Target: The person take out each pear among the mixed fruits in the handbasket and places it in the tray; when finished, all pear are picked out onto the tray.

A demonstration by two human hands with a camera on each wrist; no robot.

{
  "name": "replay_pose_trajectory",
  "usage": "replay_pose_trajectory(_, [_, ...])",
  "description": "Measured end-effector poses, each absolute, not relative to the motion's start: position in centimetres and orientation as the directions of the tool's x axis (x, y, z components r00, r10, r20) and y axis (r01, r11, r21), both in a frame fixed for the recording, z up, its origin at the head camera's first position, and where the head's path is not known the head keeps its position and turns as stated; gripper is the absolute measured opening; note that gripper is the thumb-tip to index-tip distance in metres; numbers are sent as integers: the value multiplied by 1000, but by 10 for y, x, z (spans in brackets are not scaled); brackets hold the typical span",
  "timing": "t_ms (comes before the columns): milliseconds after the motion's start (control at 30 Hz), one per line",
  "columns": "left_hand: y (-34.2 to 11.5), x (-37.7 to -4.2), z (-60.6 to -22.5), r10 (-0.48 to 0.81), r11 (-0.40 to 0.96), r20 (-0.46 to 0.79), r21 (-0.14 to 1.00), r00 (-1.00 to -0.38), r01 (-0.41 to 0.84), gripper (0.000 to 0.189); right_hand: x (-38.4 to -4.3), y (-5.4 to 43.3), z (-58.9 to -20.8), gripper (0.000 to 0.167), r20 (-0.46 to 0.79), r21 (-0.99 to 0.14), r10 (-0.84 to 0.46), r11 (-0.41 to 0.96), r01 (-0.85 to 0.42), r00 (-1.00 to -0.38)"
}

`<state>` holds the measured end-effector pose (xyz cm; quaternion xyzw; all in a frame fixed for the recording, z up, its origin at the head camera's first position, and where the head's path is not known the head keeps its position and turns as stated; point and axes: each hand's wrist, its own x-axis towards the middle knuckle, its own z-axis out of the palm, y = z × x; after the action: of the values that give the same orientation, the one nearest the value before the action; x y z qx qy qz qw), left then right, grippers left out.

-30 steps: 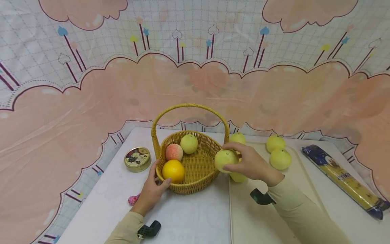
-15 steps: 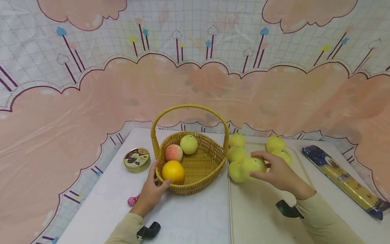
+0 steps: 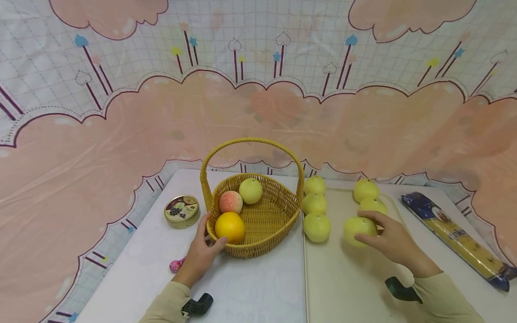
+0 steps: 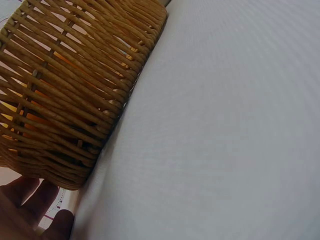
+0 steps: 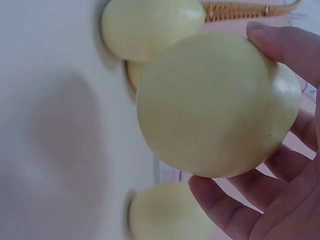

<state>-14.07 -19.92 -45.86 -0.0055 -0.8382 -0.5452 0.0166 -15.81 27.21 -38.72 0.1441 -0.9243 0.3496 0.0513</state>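
The right hand (image 3: 393, 242) grasps a pear (image 3: 358, 229) over the tray (image 3: 343, 287), right of the basket (image 3: 258, 215); the left hand (image 3: 199, 253) grips the basket's rim.

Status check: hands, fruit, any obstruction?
Left hand holds wicker basket rim. Right hand grips pale yellow pear over cream tray. Five more pears nearby, none blocking.
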Motion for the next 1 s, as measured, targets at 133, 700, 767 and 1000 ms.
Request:
replay_pose_trajectory(133, [-200, -141, -459, -9, 399, 25, 917, -1000, 19, 89, -157, 281, -394, 60, 165, -643, -203, 720, -261, -965])
replay_pose_trajectory(700, [-200, -141, -459, -4, 396, 12, 918, -1000, 10, 89, -156, 310, -412, 67, 47, -609, -112, 785, -117, -993])
replay_pose_trajectory(767, [-200, -141, -458, -4, 395, 10, 918, -1000, 8, 89, -156, 312, -413, 67, 47, -608, -103, 786, -110, -994])
replay_pose_trajectory(1000, [-200, -142, -458, -2, 394, 14, 919, -1000, 12, 89, -160, 318, -417, 68, 52, -607, -77, 789, -92, -996])
